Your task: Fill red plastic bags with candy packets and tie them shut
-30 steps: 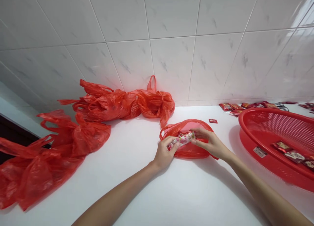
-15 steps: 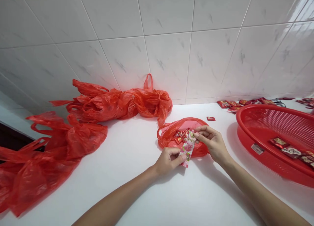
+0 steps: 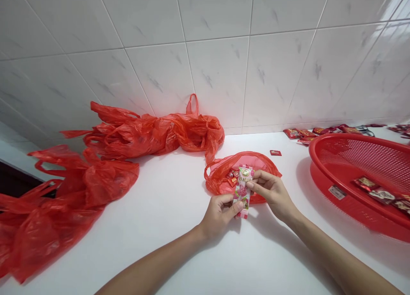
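Both my hands hold a small pink and white candy packet (image 3: 244,189) upright over the white counter. My left hand (image 3: 220,214) pinches its lower end with thumb and forefinger. My right hand (image 3: 271,192) grips its right side with curled fingers. Just behind the packet lies a small open red plastic bag (image 3: 224,172) with a few red wrapped candies (image 3: 232,176) inside it.
A heap of red plastic bags (image 3: 153,132) lies against the tiled wall, with more red bags (image 3: 57,201) at the left. A red mesh basket (image 3: 358,158) with wrapped candies stands at the right. Loose red candies (image 3: 304,133) lie along the wall; one candy (image 3: 275,152) lies alone.
The candy packet has been lifted out of the small red bag and turned from lying sideways to upright. Both hands have drawn slightly toward me with it.
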Available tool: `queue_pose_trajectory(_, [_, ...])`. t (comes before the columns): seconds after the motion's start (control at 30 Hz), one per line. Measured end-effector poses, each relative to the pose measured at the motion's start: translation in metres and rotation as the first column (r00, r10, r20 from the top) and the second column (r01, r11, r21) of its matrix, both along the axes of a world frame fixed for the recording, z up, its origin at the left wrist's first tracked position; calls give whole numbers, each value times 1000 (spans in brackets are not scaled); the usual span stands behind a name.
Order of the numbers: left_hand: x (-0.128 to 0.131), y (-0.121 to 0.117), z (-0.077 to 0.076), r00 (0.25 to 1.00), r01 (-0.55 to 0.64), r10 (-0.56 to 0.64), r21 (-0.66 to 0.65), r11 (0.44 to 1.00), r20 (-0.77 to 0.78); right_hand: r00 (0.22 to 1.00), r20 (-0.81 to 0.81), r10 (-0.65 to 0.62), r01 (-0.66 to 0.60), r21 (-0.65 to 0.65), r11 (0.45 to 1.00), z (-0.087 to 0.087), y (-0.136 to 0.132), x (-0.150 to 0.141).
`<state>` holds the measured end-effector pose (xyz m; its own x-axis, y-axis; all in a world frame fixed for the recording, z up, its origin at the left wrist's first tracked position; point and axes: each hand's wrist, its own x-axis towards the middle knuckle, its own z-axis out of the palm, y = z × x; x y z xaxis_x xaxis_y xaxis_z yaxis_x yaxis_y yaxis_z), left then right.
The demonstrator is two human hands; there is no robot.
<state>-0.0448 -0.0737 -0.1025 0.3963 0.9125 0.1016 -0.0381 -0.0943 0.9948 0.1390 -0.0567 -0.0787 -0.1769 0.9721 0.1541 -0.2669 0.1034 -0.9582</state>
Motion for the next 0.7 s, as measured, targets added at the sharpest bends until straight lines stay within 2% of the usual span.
queue_pose_trajectory(0.27, [0,-1,0,1000,-9,9,21,1000,4,997,-1,79,-79,21,997,1,-5,-3])
queue_pose_trajectory(0.57, [-3,-1,8,995,64,-64,0,998,81,998,21,63,-62,-26,998,1,-5,-4])
queue_pose_trajectory(0.7, [-5,-1,7,996,60,-59,-25,998,62,998,36,51,-50,-34,998,1,-6,-4])
